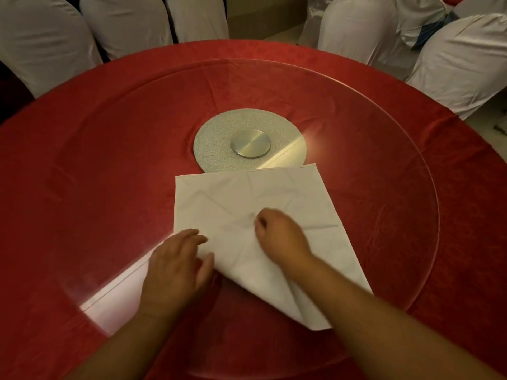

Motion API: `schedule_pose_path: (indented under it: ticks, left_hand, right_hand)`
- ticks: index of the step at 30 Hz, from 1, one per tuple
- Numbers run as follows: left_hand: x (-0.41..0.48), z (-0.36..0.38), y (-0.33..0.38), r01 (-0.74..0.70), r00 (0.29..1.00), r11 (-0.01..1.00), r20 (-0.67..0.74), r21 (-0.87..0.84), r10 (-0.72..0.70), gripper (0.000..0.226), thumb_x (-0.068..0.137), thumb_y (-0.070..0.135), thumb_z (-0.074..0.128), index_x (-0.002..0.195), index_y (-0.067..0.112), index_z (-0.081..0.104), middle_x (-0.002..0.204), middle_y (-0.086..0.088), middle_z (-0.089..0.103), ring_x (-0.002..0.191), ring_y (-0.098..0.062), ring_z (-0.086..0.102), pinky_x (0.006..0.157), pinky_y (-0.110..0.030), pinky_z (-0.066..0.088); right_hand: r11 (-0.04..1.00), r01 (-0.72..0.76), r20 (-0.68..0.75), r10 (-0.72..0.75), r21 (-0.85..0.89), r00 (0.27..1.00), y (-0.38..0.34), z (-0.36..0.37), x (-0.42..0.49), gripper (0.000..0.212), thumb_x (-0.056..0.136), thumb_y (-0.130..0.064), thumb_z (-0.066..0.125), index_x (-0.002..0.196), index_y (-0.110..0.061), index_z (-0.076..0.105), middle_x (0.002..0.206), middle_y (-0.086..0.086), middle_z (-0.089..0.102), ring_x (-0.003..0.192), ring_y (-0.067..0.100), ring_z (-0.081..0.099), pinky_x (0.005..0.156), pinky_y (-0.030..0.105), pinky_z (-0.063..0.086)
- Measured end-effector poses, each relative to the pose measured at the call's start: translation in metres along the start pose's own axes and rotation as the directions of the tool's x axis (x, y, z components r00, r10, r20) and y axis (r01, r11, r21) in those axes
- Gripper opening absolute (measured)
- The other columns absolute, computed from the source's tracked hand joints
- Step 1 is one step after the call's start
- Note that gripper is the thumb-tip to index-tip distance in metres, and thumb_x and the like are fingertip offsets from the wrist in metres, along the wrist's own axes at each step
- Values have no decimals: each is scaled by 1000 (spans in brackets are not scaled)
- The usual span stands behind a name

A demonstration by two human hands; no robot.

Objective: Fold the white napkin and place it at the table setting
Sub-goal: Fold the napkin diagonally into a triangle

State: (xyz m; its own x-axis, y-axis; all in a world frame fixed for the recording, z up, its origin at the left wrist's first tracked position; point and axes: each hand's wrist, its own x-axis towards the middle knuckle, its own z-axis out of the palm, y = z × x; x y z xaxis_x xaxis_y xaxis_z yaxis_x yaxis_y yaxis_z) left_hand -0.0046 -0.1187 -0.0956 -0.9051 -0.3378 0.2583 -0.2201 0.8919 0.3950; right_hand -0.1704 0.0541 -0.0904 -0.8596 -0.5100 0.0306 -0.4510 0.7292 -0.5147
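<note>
The white napkin point(263, 198) lies spread on the glass turntable, creased, with its lower left corner folded inward. My left hand point(175, 267) rests flat on the napkin's left edge, fingers slightly apart. My right hand point(279, 234) sits on the middle of the napkin with its fingers curled, pinching at the cloth near the centre. My right forearm covers the napkin's lower right part.
A round table with a red cloth point(82, 160) carries a clear glass turntable point(384, 160) on a silver hub point(249, 142). Chairs in white covers point(44, 39) ring the far side, with more of them point(452, 64) at the right.
</note>
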Motion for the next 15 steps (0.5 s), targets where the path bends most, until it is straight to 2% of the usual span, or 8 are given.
schedule_pose_path:
  ticks: [3,5,7,10,15]
  left_hand:
    - [15,32,14,-170,975,983,155,66,158,56,89,54,57,130,18,67,148,-10,59,134,-32,55,112,-56,39]
    - [26,50,20,-203,959,975,222,94,178,62,91,60,54,141,24,60,158,-7,48,146,-29,42,120,-59,28]
    - [40,65,23,-215,949,970,258,110,181,66,94,66,47,149,30,50,165,-4,38,153,-25,29,125,-59,17]
    - [61,81,25,-226,937,968,297,109,185,70,95,72,38,154,35,41,168,-2,30,157,-23,20,126,-59,11]
    - [83,97,26,-250,924,962,322,109,204,74,93,75,32,154,35,41,168,-2,32,156,-24,22,126,-58,10]
  right_hand:
    - [990,-127,-21,126,-65,992,43,-21,59,24,99,-28,49,93,-11,64,95,14,69,86,34,63,65,33,41]
    - [980,-173,-34,170,-101,985,66,-32,91,25,101,-26,47,97,-8,64,98,13,70,90,33,64,66,30,37]
    - [967,-204,-44,200,-150,979,86,-41,116,26,101,-24,45,104,-6,64,105,16,69,96,34,65,69,30,41]
    - [950,-238,-62,230,-202,971,110,-51,141,29,102,-22,47,114,-2,63,115,18,67,106,37,63,78,32,46]
    - [919,-336,-55,332,-207,942,137,-56,159,31,104,-22,46,120,-1,62,123,18,63,112,36,61,81,32,46]
